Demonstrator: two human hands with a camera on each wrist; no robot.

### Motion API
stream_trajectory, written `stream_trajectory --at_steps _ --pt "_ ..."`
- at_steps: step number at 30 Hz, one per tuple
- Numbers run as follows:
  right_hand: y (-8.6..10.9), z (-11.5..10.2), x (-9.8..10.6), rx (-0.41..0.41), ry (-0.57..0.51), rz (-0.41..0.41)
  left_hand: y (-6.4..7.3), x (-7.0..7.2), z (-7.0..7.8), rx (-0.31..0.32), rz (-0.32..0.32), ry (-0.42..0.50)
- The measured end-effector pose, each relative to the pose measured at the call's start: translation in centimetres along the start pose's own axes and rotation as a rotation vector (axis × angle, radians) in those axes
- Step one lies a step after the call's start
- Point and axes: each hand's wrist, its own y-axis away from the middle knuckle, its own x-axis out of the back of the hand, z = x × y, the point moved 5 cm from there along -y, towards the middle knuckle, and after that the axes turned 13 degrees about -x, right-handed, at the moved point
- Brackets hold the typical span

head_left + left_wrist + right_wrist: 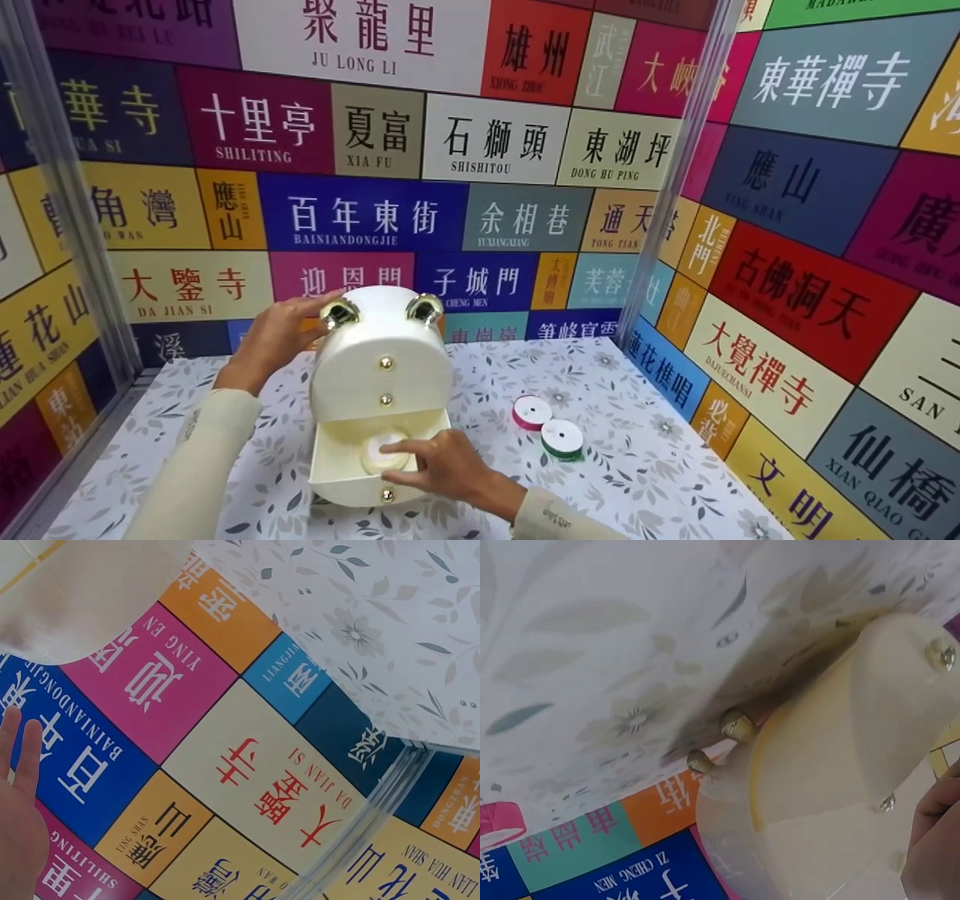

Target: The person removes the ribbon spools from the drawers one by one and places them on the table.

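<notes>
A white frog-shaped drawer box (379, 375) with gold eyes and gold knobs stands on the table. Its bottom drawer (337, 469) is pulled out, and inside lies a cream ribbon spool (373, 459) with a white face. My right hand (450, 466) reaches in from the right, pinching the spool with the index fingertip over its face and the thumb at its near edge. With fingers extended, my left hand (277, 337) rests on the box's upper left side beside one eye. Part of this hand shows in the left wrist view, near the box's pale side (90, 615).
Right of the box lie two more ribbon spools, one pink (531, 412) and one green (562, 439). A leaf-patterned cloth (637, 465) covers the table. Panels with coloured Chinese signs (480, 142) enclose the back and both sides.
</notes>
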Motion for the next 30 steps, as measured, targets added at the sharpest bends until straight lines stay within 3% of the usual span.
stream_trajectory --at_steps 8,16,22,30 --pt "-2.4 3.0 -0.9 -0.185 0.030 -0.037 0.1 0.2 -0.1 -0.013 0.005 0.004" --pt "-3.0 5.0 -3.4 -0.331 0.130 -0.282 0.0 0.1 0.0 0.001 0.002 0.012" --pt "-3.0 5.6 -4.8 -0.340 0.177 -0.369 0.0 0.1 0.1 0.001 0.008 0.014" --pt "-2.8 5.4 -5.7 -0.276 0.369 -0.411 0.0 0.1 0.0 0.003 0.007 -0.002"
